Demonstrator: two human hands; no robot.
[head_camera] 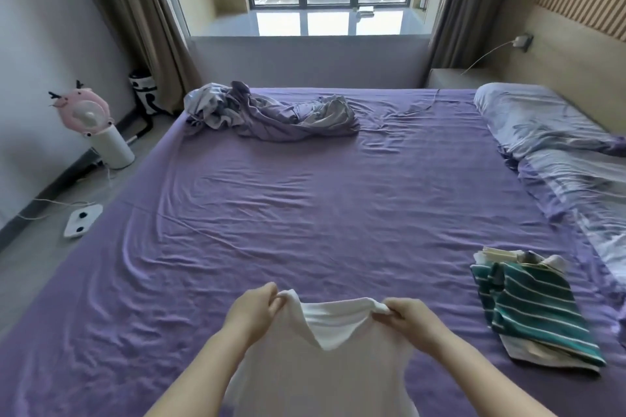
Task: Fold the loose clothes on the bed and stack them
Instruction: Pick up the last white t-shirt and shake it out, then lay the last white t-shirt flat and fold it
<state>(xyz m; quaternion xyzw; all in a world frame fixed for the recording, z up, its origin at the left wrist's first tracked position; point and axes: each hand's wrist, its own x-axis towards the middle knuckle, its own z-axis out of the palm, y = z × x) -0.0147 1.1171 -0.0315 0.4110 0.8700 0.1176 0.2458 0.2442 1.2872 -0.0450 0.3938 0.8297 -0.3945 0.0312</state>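
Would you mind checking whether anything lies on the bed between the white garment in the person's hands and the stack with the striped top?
Nothing visible does: only bare purple sheet separates the white garment from the stack on the right.

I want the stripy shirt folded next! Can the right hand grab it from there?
Probably not yet. The right hand and left hand both grip the white shirt. The striped shirt lies uncovered on the bed to the right, so once freed it likely could.

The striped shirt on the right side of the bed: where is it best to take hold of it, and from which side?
Probably grip the striped shirt by its near lower hem corners, coming from the person's side, since it lies flat and the far end overlaps other clothes.
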